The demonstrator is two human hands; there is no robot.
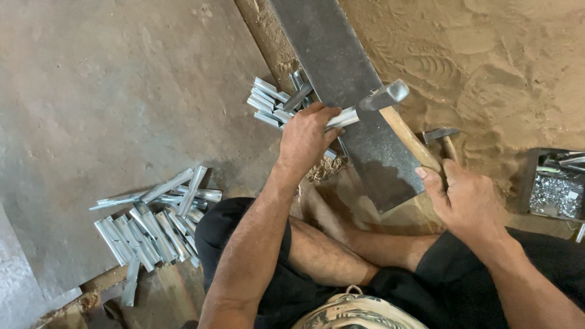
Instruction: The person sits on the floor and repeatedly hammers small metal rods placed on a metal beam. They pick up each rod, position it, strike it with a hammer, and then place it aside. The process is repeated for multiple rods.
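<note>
My left hand point(308, 139) grips a short shiny metal channel piece point(342, 117) and holds it flat on a long dark steel bar point(341, 73). My right hand point(466, 201) is closed around the wooden handle of a hammer point(390, 103). The hammer's steel head rests on the free end of the channel piece. I sit cross-legged on the ground with the bar's near end in front of my legs.
A small stack of metal channel pieces point(271, 102) lies left of the bar. A larger heap of channel pieces point(155, 222) lies on the grey sheet point(109, 91) at lower left. A second hammer point(440, 135) lies on the sand. A tray of small metal parts point(556, 186) stands at right.
</note>
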